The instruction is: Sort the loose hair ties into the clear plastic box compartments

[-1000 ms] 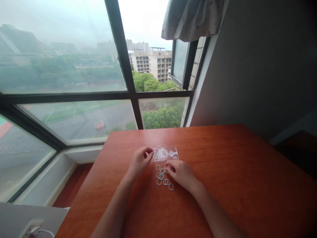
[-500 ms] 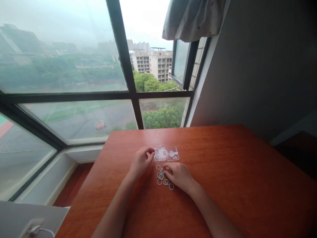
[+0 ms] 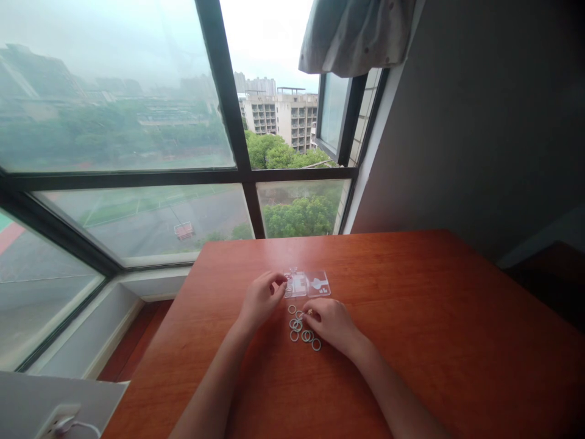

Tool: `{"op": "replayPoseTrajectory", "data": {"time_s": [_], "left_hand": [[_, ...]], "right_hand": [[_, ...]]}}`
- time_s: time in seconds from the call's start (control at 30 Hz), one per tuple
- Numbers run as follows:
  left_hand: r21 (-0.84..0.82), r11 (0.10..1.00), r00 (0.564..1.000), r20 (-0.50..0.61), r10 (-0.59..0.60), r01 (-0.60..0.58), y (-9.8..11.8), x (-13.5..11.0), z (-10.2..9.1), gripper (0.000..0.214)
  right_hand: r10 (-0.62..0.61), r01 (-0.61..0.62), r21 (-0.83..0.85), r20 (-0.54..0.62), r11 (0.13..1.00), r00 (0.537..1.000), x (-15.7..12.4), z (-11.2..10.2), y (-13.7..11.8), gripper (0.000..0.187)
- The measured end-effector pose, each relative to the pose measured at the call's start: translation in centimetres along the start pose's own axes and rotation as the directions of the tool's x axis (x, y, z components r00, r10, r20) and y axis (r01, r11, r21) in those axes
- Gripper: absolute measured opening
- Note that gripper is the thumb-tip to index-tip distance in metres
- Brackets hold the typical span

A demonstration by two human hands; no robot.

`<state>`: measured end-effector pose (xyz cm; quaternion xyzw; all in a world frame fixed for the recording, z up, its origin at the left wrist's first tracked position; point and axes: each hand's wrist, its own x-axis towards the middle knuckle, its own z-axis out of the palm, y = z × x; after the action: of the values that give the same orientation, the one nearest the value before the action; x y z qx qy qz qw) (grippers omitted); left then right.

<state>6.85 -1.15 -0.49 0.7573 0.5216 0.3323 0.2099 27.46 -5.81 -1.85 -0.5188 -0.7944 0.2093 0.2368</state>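
Observation:
At the left edge of a clear plastic box (image 3: 299,285), the thumb and fingers of my left hand (image 3: 264,297) are pinched together. Whether they grip the box wall or something small is too fine to see. A few rings show in the box's left compartment. The transparent lid (image 3: 319,284) lies flat, opened to the right. My right hand (image 3: 331,318) is just in front of the box, its fingertips closed around a small pale thing, too small to identify. Several pale rings (image 3: 297,325) lie loose beside and below those fingertips, some overlapping.
The reddish-brown wooden table (image 3: 411,317) reaches to the windows (image 3: 192,207) at its far and left sides. A grey wall (image 3: 457,152) rises on the right. At the lower left, a plug and cable sit in a wall socket (image 3: 59,422).
My right hand's fingers have shifted very slightly around the small thing they pinch. My left hand stays at the box edge with barely any movement; the loose rings lie as before.

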Motion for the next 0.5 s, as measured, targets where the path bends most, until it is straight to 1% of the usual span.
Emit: {"op": "replayPoseTrajectory", "data": {"time_s": [0.1, 0.23, 0.33, 0.5], "left_hand": [[-0.05, 0.998, 0.999, 0.036, 0.028, -0.026, 0.7, -0.1, 0.1, 0.013], [-0.153, 0.985, 0.984, 0.144, 0.1, -0.078, 2.1, -0.3, 0.6, 0.014], [-0.192, 0.977, 0.973, 0.193, 0.131, -0.093, 2.9, -0.5, 0.8, 0.014], [-0.208, 0.973, 0.966, 0.211, 0.146, -0.101, 3.3, -0.7, 0.9, 0.014]], "right_hand": [[0.02, -0.014, 0.079, -0.074, 0.997, 0.997, 0.1, -0.2, 0.2, 0.009], [0.054, -0.024, 0.193, -0.153, 0.981, 0.987, 0.1, -0.3, 0.5, 0.013], [0.056, -0.017, 0.221, -0.174, 0.975, 0.983, 0.2, -0.4, 0.5, 0.017], [0.069, -0.026, 0.229, -0.185, 0.973, 0.98, 0.3, -0.6, 0.3, 0.023]]}}
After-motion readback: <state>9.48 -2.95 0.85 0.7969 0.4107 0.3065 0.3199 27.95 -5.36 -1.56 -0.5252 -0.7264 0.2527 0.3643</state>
